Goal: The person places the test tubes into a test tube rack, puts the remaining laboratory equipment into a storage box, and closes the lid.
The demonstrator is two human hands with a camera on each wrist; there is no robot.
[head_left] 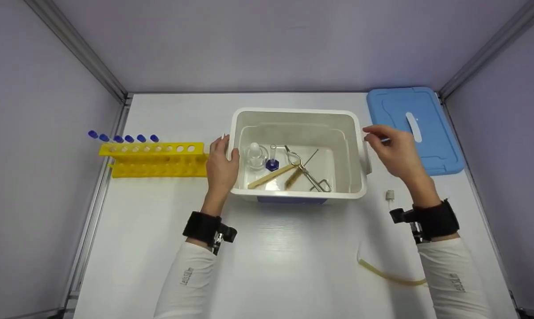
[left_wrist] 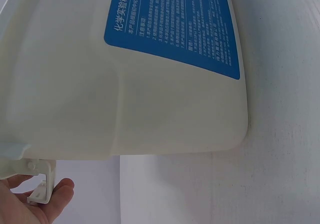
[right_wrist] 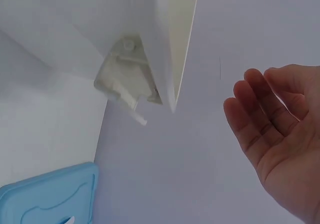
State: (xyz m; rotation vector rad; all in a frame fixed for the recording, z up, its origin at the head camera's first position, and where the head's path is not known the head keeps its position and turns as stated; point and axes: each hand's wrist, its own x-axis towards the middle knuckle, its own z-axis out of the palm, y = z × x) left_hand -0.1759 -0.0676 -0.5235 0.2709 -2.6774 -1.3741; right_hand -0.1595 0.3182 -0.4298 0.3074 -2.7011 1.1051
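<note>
A white plastic bin [head_left: 298, 195] stands uncovered, with a blue printed label [left_wrist: 175, 23] on its front. Inside are clear glassware [head_left: 257, 156], a small cylinder on a blue base [head_left: 272, 165], a wooden stick [head_left: 271, 176], a bottle brush [head_left: 293, 178] and metal tongs [head_left: 309, 175]. My left hand [head_left: 222, 164] is at the bin's left side. Its fingers and thumb lie loosely about a white latch [left_wrist: 49, 181], thumb extended past it. Beyond the right rim my right hand [head_left: 395, 148] is raised with nothing in it, fingers slightly bent, apart from the other latch [right_wrist: 127, 78].
A yellow test tube rack [head_left: 152, 148] holding several blue-capped tubes stands left, close by my left hand. The blue lid [head_left: 439, 150] lies at the back right. A grey stopper [head_left: 390, 195] and a yellowish rubber tube [head_left: 391, 278] lie near my right arm.
</note>
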